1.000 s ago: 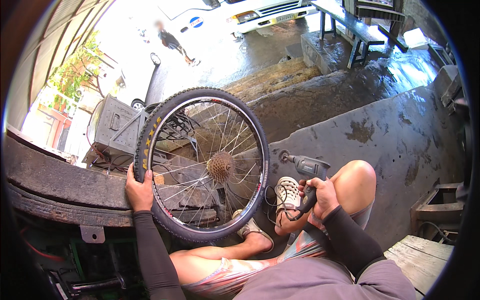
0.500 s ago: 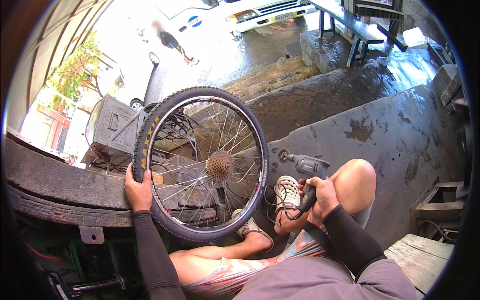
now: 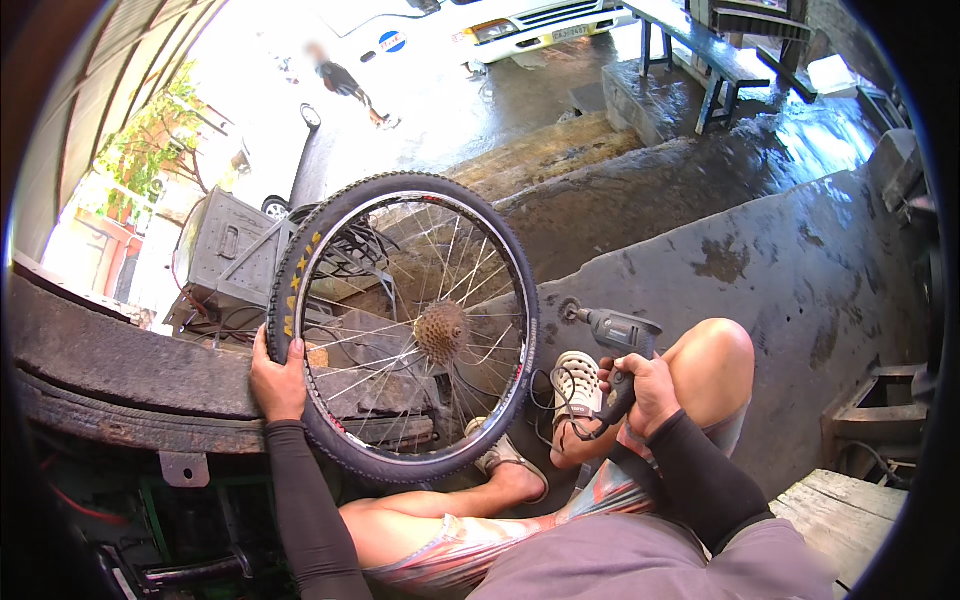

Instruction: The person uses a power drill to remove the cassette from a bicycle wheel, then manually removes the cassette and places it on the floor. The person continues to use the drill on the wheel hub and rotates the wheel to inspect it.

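Upright in front of me stands a bicycle wheel point(image 3: 527, 300) with a knobby black tyre and thin spokes. A brown, rusty-looking cassette point(image 3: 440, 333) sits at its hub. My left hand point(image 3: 279, 382) grips the tyre and rim at the left side, thumb on the near face. In my right hand point(image 3: 645, 388), resting by my raised knee, is a grey power drill point(image 3: 622, 333) held by its handle. A round wire brush point(image 3: 569, 310) is fitted in the drill's chuck, pointing left towards the wheel but apart from it. The drill's black cord loops down beside my shoe.
Left of the wheel are a dark, worn ledge point(image 3: 130, 375) and a grey metal box point(image 3: 235, 245) with coiled cables. Concrete steps point(image 3: 550, 150) lie beyond. At the back are a blue bench point(image 3: 700, 45), a white vehicle point(image 3: 540, 25) and a person point(image 3: 345, 85). A wooden board point(image 3: 850, 510) is at right.
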Motion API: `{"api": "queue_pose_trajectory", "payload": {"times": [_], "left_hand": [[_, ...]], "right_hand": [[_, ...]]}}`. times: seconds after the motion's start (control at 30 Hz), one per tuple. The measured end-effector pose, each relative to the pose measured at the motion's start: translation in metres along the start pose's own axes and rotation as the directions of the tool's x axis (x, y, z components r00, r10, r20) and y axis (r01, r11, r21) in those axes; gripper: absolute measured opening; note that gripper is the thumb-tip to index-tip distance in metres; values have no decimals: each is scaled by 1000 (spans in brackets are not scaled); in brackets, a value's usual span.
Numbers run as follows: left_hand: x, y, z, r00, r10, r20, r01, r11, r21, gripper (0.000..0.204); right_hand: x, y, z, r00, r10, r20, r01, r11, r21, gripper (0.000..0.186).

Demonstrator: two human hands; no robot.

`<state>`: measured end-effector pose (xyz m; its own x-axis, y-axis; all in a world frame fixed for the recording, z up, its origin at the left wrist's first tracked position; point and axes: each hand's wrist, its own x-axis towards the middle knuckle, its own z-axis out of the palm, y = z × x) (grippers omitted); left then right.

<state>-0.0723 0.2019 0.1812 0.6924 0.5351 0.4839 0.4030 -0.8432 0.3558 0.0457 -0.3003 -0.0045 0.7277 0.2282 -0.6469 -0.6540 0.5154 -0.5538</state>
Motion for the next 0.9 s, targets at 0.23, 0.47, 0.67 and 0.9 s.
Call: {"api": "queue_pose_trajectory", "payload": {"times": [0.23,0.47,0.67,0.9], "left_hand": [[3,-6,-1,1000,3,-19,-3,1000,-9,55],[2,-9,0,1000,-18,1,18,998,-66,56],[2,-3,-1,1000,-23,0,23,995,-94,53],[2,-3,-2,999,-11,-30,9,998,-60,56]], "right_hand": [[3,3,-4,1000,9,-1,-9,1000,6,35],[4,4,-4,1000,-2,0,2,1000,-12,31],[0,0,0,1000,0,-17,-1,1000,-14,27],[4,2,-3,999,33,-17,-33,999,5,27]]}}
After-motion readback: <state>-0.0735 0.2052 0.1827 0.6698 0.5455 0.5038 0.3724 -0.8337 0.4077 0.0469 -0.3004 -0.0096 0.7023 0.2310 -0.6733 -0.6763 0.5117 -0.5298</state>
